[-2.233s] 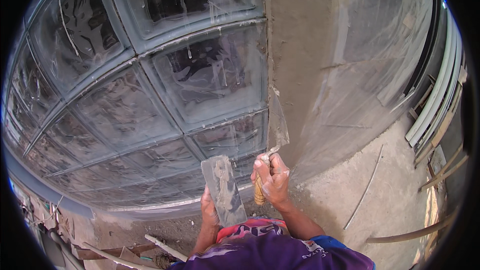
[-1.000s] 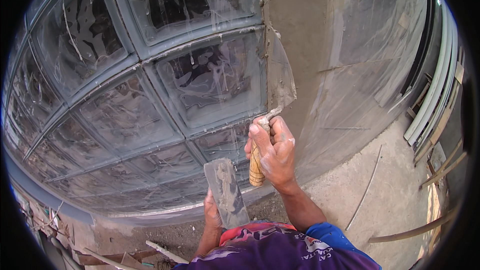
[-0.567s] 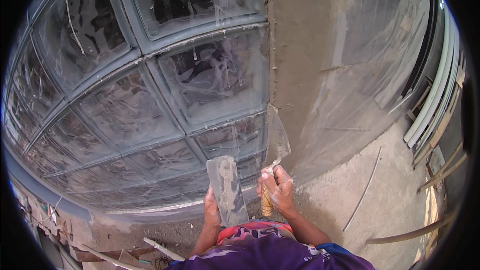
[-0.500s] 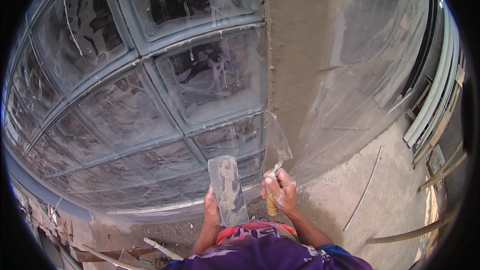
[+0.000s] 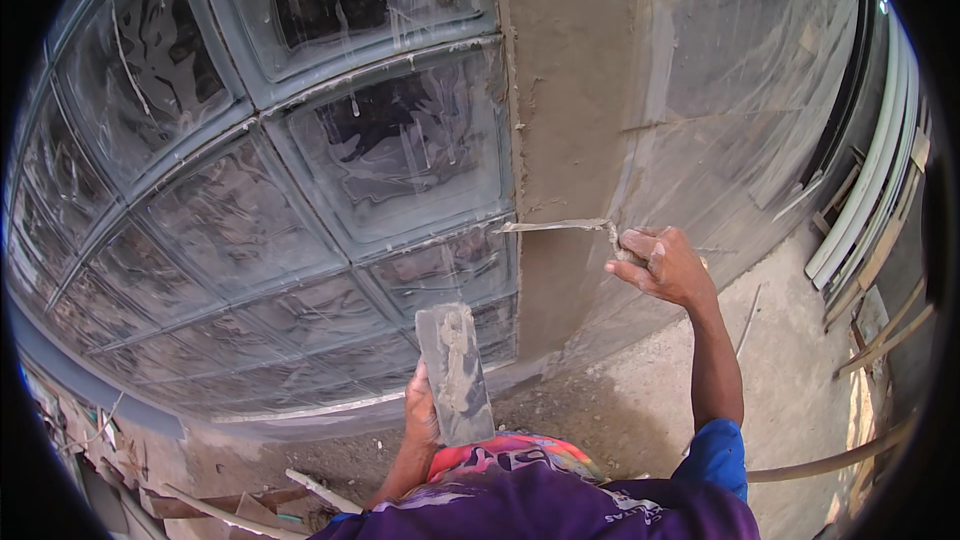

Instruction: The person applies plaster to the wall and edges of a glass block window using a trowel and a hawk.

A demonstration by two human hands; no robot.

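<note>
My right hand (image 5: 664,264) is closed round the handle of a trowel (image 5: 560,226), out to the right. Its blade shows nearly edge-on, pointing left across the strip of wet mortar (image 5: 572,80), its tip by the edge of the glass blocks; I cannot tell if it touches. My left hand (image 5: 421,412) grips a grey rectangular float (image 5: 440,360) from its left side, close to my body. A streak of mortar lies along the float's face. The glass-block panel (image 5: 390,150) fills the left, smeared with pale drips.
Right of the mortar strip runs a smooth grey wall (image 5: 730,160). Long pale pipes (image 5: 880,160) and wooden pieces lean at the far right. A thin stick (image 5: 748,320) lies on the concrete floor (image 5: 630,390). Scrap wood (image 5: 215,507) lies at lower left.
My right hand has moved up and right with the trowel, its arm now stretched out. The blade has turned from upright to sideways, pointing left. My left hand and the float have barely moved.
</note>
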